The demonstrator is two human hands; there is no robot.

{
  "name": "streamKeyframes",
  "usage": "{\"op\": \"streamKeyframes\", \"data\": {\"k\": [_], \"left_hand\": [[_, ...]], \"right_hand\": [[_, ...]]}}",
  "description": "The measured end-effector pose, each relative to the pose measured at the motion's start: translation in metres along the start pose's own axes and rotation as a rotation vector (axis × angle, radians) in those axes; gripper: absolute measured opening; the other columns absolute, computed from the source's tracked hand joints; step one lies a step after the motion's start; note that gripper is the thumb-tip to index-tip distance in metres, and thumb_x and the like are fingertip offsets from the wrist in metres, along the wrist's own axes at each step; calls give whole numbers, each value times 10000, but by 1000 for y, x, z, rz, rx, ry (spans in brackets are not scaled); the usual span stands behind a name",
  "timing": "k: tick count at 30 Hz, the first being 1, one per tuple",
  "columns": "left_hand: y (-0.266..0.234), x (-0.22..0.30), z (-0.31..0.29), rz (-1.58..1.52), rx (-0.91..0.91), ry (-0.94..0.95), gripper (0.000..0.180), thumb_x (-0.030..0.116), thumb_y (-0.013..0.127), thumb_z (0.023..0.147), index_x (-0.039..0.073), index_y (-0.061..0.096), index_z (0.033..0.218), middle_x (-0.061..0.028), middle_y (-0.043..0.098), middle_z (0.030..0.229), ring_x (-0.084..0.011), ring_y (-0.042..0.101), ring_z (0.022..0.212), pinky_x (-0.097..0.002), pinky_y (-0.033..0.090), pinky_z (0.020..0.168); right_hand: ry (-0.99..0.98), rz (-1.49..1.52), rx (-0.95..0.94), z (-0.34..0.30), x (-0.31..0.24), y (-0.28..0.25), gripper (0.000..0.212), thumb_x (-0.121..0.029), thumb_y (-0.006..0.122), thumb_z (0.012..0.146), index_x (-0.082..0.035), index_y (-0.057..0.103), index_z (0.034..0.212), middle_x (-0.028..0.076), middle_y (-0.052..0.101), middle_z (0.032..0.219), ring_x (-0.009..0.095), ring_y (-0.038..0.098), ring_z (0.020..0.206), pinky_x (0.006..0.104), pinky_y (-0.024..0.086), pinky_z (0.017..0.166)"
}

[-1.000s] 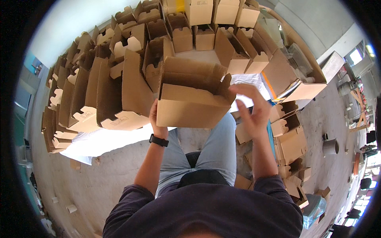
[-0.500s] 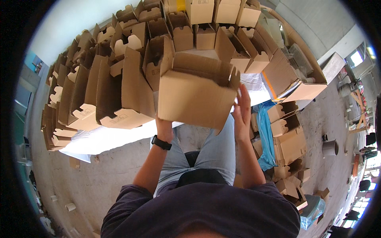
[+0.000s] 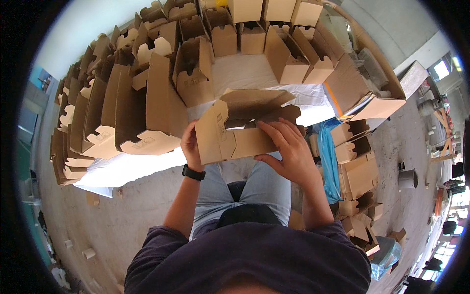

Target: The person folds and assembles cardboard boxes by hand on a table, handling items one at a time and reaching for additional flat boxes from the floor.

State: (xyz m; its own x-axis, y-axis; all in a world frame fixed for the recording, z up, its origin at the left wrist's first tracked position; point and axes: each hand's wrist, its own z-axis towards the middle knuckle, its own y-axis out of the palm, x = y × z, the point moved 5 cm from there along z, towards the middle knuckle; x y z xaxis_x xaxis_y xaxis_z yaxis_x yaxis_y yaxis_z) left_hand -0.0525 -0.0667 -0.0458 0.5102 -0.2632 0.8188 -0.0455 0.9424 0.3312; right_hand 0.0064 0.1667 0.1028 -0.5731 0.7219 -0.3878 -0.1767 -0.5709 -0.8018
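Box: brown corrugated cardboard box (image 3: 240, 127), half-folded, being held at frame centre.
Left hand (image 3: 192, 147): gripping the box's left end.
Right hand (image 3: 289, 149): pressing flaps inward.
Technique: steadying one end while folding.
Surroundings: folded cardboard boxes (image 3: 142, 112) standing upper left.

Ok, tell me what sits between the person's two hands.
In the head view, the half-folded cardboard box spans the gap: the left hand grips its left end, and the right hand presses on its right flaps.
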Motion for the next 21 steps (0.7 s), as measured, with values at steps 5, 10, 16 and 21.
{"op": "streamKeyframes", "data": {"k": [5,10,16,21], "left_hand": [[-12,-9,2,-18,46,-54,353,-38,537,853,26,526,1201,-76,586,1142,-181,563,1032,-300,432,911],[-6,-10,2,-19,29,-141,348,-22,528,866,12,505,1212,-82,557,1176,-173,522,1092,-299,398,948],[8,10,17,130,15,-156,451,3,510,886,18,376,1316,-102,492,1260,-192,478,1153,-301,353,992],[4,12,5,281,118,-99,448,91,553,888,25,389,1299,-112,442,1281,-203,428,1171,-334,318,1011]], "right_hand": [[26,56,232,-8,2,-2,579,-146,821,574,-63,545,1076,138,576,995,341,555,1010,412,458,831],[-114,16,324,-14,4,1,466,-120,837,565,-75,527,909,106,594,877,285,607,814,330,488,687],[434,490,210,-28,49,23,389,-86,814,625,-54,511,866,67,607,849,188,609,742,316,486,630],[577,1209,493,-25,81,45,439,-21,772,681,-42,465,994,73,618,926,155,613,831,290,505,747]]}}
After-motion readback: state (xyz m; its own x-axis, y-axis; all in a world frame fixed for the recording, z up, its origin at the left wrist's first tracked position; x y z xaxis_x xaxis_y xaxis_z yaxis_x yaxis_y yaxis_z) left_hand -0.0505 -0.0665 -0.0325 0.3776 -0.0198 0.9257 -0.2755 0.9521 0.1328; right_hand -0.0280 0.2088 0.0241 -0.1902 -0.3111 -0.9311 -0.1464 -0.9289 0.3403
